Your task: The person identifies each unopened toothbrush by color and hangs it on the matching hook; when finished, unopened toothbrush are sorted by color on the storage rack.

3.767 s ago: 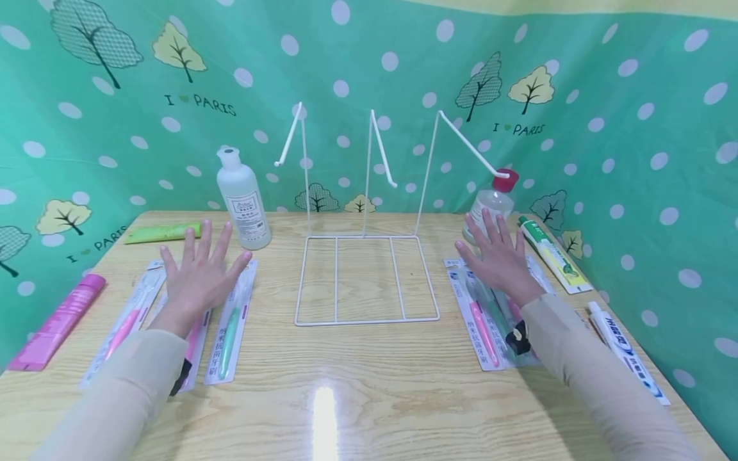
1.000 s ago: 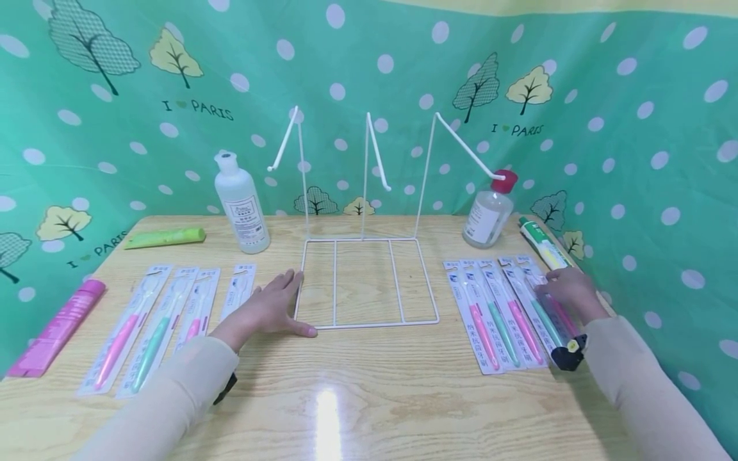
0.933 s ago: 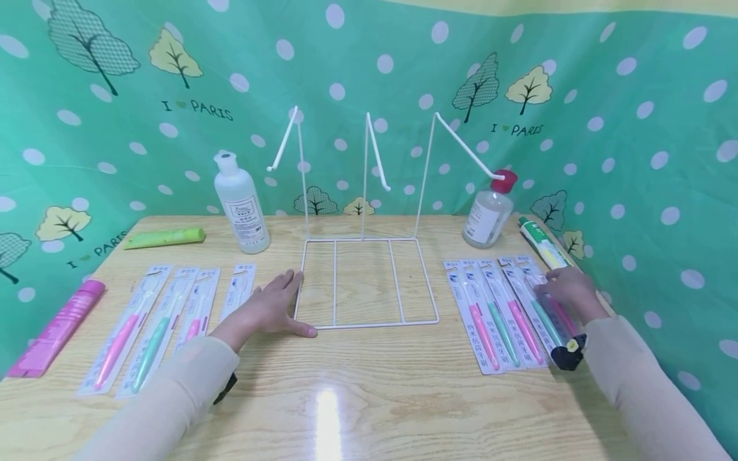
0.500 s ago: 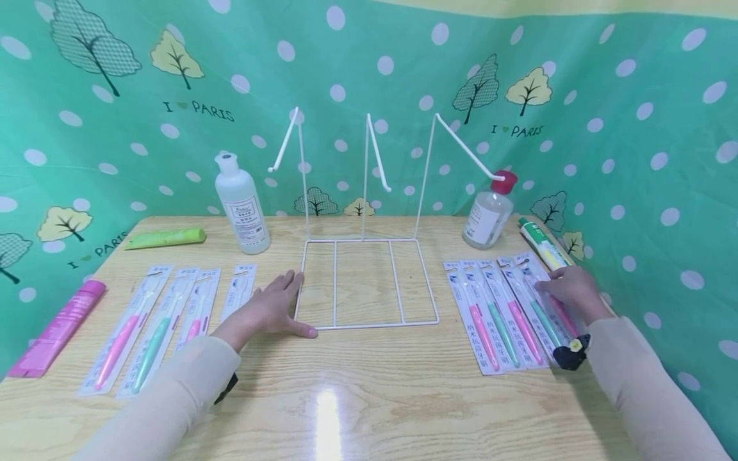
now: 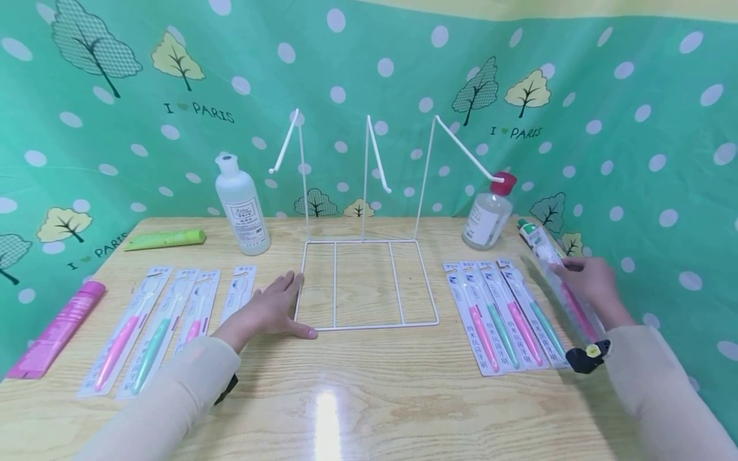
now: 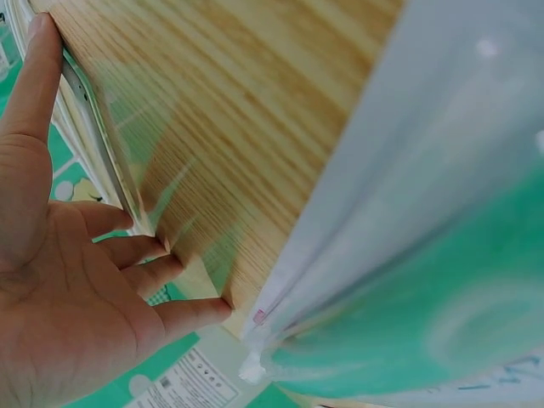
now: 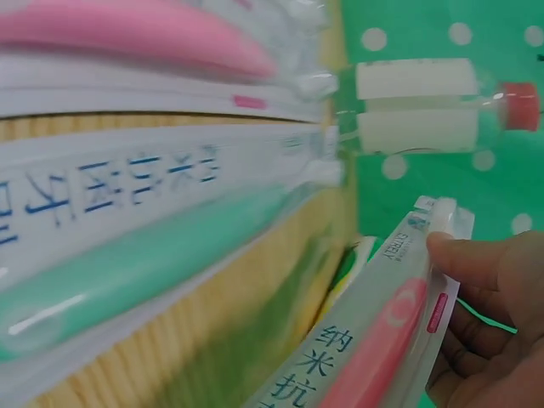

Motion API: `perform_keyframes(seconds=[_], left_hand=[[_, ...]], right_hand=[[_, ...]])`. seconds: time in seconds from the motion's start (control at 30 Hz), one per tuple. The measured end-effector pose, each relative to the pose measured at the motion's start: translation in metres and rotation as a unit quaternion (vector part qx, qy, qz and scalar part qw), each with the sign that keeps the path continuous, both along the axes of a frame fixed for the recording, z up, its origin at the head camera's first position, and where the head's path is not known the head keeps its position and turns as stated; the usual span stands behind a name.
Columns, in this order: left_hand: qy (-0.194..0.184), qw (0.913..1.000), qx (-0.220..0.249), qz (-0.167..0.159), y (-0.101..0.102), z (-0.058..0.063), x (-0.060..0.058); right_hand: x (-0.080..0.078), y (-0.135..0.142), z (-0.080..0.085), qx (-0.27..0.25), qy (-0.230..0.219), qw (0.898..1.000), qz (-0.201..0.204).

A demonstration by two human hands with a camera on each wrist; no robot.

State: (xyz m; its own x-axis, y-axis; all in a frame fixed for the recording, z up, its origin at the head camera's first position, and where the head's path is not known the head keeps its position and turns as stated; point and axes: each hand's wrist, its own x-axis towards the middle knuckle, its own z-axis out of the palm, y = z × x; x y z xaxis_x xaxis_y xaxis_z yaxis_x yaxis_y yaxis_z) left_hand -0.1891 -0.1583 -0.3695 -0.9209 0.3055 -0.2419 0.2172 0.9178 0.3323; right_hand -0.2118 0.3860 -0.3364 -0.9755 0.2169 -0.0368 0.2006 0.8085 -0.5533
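My right hand (image 5: pixel 594 285) pinches a packaged pink toothbrush (image 7: pixel 378 348) between thumb and fingers near its upper end. The pack is lifted and tilted, overlapping the green-and-yellow toothpaste tube (image 5: pixel 533 234) in the head view. To its left lie several packaged toothbrushes (image 5: pixel 523 323) with pink and green handles, side by side. My left hand (image 5: pixel 266 307) spreads at the left front corner of a white wire rack (image 5: pixel 369 326), thumb on the front bar and fingers along the left side. Under the left forearm, a packaged toothbrush (image 5: pixel 238 288) is partly hidden.
A clear bottle (image 5: pixel 245 214) stands back left, a red-capped bottle (image 5: pixel 489 214) back right. Three hooked arms rise from the rack. A green tube (image 5: pixel 166 239), a pink tube (image 5: pixel 57 330) and more packaged toothbrushes (image 5: pixel 123 333) lie on the left. A green curtain (image 5: pixel 369 77) hangs behind.
From the right end of the right-hand row, my right hand has picked up the pink toothbrush pack and moved it rightward. Earlier, my left hand went from above the toothbrushes to the rack corner.
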Motion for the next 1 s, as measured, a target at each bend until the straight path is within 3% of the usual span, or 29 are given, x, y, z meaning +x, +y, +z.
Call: perform_keyframes(seconds=[0.17, 0.4, 0.7, 0.87, 1.0], left_hand=[[0.0, 1.0, 0.003, -0.001, 0.0, 0.0, 0.0], [-0.001, 1.0, 0.006, -0.001, -0.001, -0.001, -0.001], [-0.001, 1.0, 0.006, 0.0, 0.0, -0.002, -0.002], [-0.004, 1.0, 0.004, 0.001, 0.001, -0.002, -0.001], [-0.005, 1.0, 0.003, 0.002, 0.001, -0.002, -0.001]], right_hand=[[0.005, -0.005, 0.014, -0.02, 0.012, 1.0, 0.008], [0.013, -0.021, 0.032, -0.104, 0.015, 0.994, 0.012], [0.024, -0.045, 0.05, -0.126, 0.048, 0.988, 0.069], [0.03, -0.06, 0.061, -0.145, 0.075, 0.979, 0.125], [0.034, -0.071, 0.069, -0.19, 0.11, 0.96, 0.172]])
